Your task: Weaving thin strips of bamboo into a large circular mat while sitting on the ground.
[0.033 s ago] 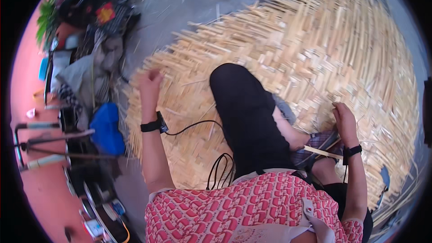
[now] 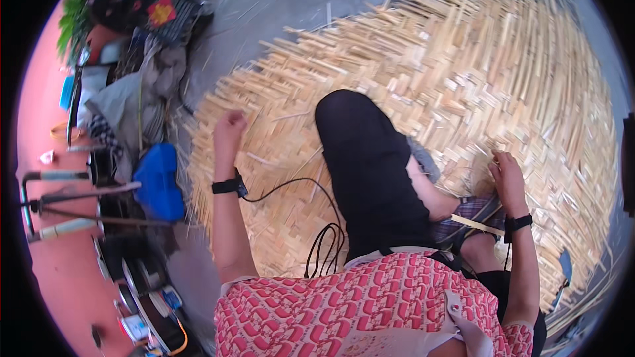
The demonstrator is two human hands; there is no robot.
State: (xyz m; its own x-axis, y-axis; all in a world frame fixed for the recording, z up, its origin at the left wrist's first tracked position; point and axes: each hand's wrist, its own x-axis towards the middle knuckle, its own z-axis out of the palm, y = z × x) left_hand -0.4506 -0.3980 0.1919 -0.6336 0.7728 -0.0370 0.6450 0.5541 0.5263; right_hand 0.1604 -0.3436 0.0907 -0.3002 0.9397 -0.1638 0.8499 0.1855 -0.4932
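Observation:
A large woven mat of pale split-bamboo strips [image 2: 370,59] lies under and around me, with loose strip ends along its far edge. My left hand [image 2: 229,131] is raised near the mat's left edge, fingers curled together; anything inside them is too small or blurred to make out. On the right, my right hand [image 2: 508,177] is low over the woven surface, fingers bent toward it and thumb slightly apart, nothing visible in it. Beside that wrist, a pale loose strip [image 2: 477,225] crosses my slippered foot [image 2: 473,208].
My bent knee [image 2: 350,119] in black trousers stands between my hands. A black cable [image 2: 291,185] runs from the left wristband toward my lap. At left are a blue plastic object [image 2: 159,182], piled sacks [image 2: 122,102], metal-framed gear [image 2: 63,205] and a pink wall [image 2: 56,284].
My left hand has come slightly nearer to me and to the right. The view has shifted a little; my right hand stays almost in place.

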